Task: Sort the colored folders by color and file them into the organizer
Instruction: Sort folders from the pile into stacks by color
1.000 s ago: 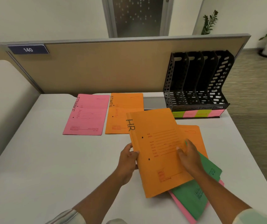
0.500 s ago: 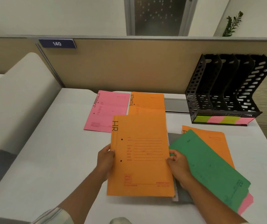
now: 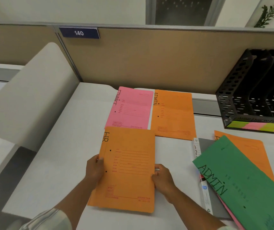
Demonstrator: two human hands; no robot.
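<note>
I hold an orange folder marked HR (image 3: 129, 168) by both long edges, my left hand (image 3: 94, 170) on its left side and my right hand (image 3: 162, 177) on its right. It hovers low over the white desk (image 3: 63, 146), its top edge just overlapping a pink FINANCE folder (image 3: 131, 108). An orange ADMIN folder (image 3: 172, 113) lies flat beside the pink one. To the right sits a pile: a green ADMIN folder (image 3: 242, 183) on top, an orange folder (image 3: 252, 150), a grey one (image 3: 206, 146) and a pink edge beneath. The black slotted organizer (image 3: 249, 90) stands at the far right.
A tan cubicle partition (image 3: 149, 60) with a blue "140" plate (image 3: 79, 32) runs behind the desk. A white rounded divider panel (image 3: 28, 100) rises on the left. Coloured sticky labels (image 3: 257, 127) line the organizer's base.
The HR folder has moved left, away from the pile on the right, and now sits in front of the pink folder. Both hands stay on its edges. The view has shifted left.
</note>
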